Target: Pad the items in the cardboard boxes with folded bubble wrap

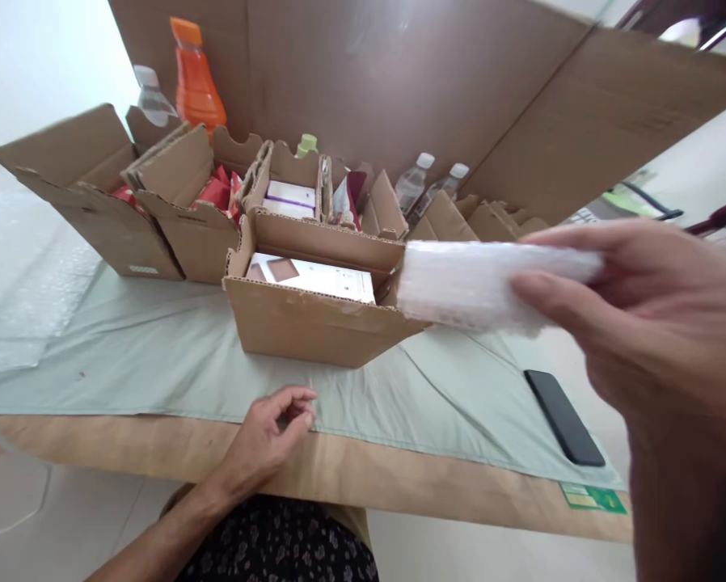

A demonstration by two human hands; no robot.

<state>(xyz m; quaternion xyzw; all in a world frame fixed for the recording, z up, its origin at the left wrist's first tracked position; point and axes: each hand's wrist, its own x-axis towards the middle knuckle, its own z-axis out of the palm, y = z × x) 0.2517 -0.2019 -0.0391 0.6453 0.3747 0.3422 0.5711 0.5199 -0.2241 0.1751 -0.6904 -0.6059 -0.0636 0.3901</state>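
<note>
My right hand (647, 323) is raised close to the camera, fingers closed on a white bubble-wrapped packet (460, 283) that points left over the near cardboard box (302, 323). That box is open and holds a white flat carton (320, 279). My left hand (266, 440) rests at the table's front edge with fingers curled loosely and thumb touching the fingertips; nothing visible shows in it.
Several open cardboard boxes (175, 218) with red and white packs stand behind. An orange bottle (196, 81) and clear bottles (427, 186) stand before a big cardboard sheet (399, 73). A black phone (563, 416) lies on the pale cloth (157, 364). Bubble wrap (23, 291) lies left.
</note>
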